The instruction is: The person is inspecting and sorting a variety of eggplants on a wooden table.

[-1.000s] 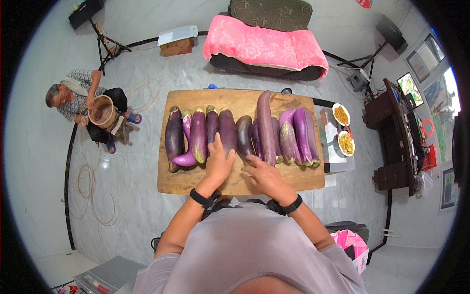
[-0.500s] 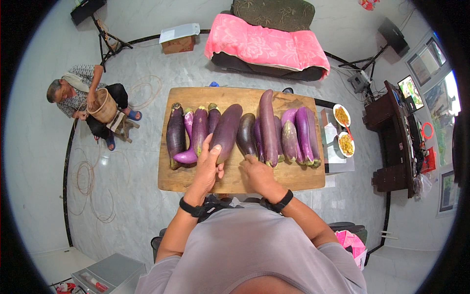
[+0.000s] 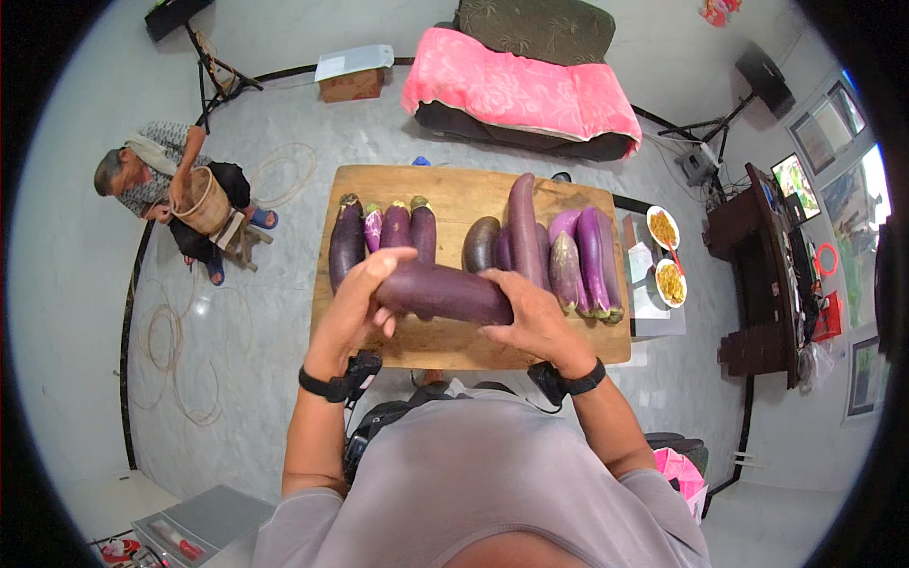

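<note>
A large dark purple eggplant [image 3: 445, 292] is held crosswise above the near part of the wooden table [image 3: 445, 352]. My left hand [image 3: 356, 301] grips its left end, and my right hand [image 3: 532, 317] wraps round the right end. Behind my left hand stands a row of dark eggplants [image 3: 397, 227], their stem ends pointing away from me; their lower parts are partly hidden. Beyond my right hand lies a second group, with a long eggplant [image 3: 523, 220], a short dark one [image 3: 481, 244] and several brighter purple eggplants [image 3: 592, 256] side by side.
Two white bowls of food [image 3: 670, 283] stand on a side stand right of the table. A seated person [image 3: 180, 185] at the left holds a wooden bucket [image 3: 201, 204]. A pink-covered couch [image 3: 521, 90] is at the back, a dark desk [image 3: 757, 275] at the right.
The large eggplant has turned from upright to crosswise and come nearer me. My right hand has left the short dark eggplant and taken hold of the large one's right end.
</note>
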The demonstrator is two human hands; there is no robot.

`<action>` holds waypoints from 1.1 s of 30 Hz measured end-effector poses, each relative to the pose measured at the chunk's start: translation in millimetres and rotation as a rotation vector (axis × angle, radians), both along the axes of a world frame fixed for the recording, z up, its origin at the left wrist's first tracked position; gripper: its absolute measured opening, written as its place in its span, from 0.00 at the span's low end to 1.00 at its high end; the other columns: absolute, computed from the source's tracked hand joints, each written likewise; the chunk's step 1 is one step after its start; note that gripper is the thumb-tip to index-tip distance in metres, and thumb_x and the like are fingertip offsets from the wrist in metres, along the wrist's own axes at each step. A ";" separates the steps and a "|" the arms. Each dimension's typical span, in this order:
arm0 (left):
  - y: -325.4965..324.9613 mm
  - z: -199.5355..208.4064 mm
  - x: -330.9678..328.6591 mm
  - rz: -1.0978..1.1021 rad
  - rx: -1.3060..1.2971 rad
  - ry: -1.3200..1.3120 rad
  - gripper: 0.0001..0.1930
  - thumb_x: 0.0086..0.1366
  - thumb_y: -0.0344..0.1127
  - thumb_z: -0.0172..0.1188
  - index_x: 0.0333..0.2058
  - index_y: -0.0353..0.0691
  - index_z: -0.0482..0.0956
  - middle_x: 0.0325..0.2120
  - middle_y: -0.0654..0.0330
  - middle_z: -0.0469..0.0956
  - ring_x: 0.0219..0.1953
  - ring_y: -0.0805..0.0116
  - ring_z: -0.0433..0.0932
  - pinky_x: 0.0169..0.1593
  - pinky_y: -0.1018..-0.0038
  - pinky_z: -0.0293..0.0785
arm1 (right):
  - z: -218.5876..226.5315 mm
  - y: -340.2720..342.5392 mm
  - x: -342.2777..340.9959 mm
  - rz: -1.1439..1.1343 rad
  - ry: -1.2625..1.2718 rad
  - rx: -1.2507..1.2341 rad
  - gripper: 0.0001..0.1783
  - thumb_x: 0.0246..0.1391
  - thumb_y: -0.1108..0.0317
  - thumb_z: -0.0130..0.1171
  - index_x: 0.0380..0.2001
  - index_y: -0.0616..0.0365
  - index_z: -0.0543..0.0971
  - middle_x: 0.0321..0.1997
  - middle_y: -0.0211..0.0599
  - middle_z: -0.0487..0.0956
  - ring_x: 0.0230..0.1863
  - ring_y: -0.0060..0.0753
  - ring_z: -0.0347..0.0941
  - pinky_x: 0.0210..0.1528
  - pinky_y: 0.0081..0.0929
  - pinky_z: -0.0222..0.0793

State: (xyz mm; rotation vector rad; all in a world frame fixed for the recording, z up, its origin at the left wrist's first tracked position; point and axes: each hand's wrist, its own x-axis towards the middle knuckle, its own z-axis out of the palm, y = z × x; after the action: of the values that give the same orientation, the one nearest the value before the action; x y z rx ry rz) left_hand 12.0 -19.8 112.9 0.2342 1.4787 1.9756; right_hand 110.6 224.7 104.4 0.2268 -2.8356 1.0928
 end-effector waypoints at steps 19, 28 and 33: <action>43.0 -87.7 -15.7 0.154 -1.254 0.923 0.43 0.49 0.36 0.69 0.63 0.39 0.58 0.49 0.45 0.65 0.53 0.45 0.66 0.51 0.54 0.68 | -95.0 -70.0 -36.2 -0.566 -0.057 -0.326 0.38 0.53 0.64 0.58 0.65 0.55 0.57 0.52 0.58 0.66 0.54 0.58 0.64 0.59 0.41 0.61; 49.5 -96.9 -31.9 0.159 -1.213 0.827 0.48 0.50 0.40 0.68 0.67 0.42 0.50 0.45 0.38 0.66 0.47 0.41 0.69 0.48 0.53 0.70 | -111.1 -88.3 -38.0 -0.520 0.043 0.120 0.37 0.48 0.72 0.62 0.63 0.52 0.63 0.62 0.58 0.59 0.61 0.59 0.57 0.63 0.44 0.58; 45.8 -90.5 -39.8 0.240 -1.084 0.645 0.47 0.52 0.39 0.64 0.67 0.40 0.48 0.43 0.37 0.68 0.46 0.40 0.70 0.48 0.53 0.70 | -104.5 -83.8 -37.6 -0.443 0.006 0.152 0.37 0.47 0.73 0.63 0.62 0.50 0.64 0.64 0.57 0.59 0.61 0.59 0.58 0.62 0.44 0.59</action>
State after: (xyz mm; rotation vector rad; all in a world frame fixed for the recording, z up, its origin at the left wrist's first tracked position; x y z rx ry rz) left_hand -27.7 26.0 22.4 0.2145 2.8612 0.9978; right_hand 73.0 140.9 -0.1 -0.3718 -2.7654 0.7825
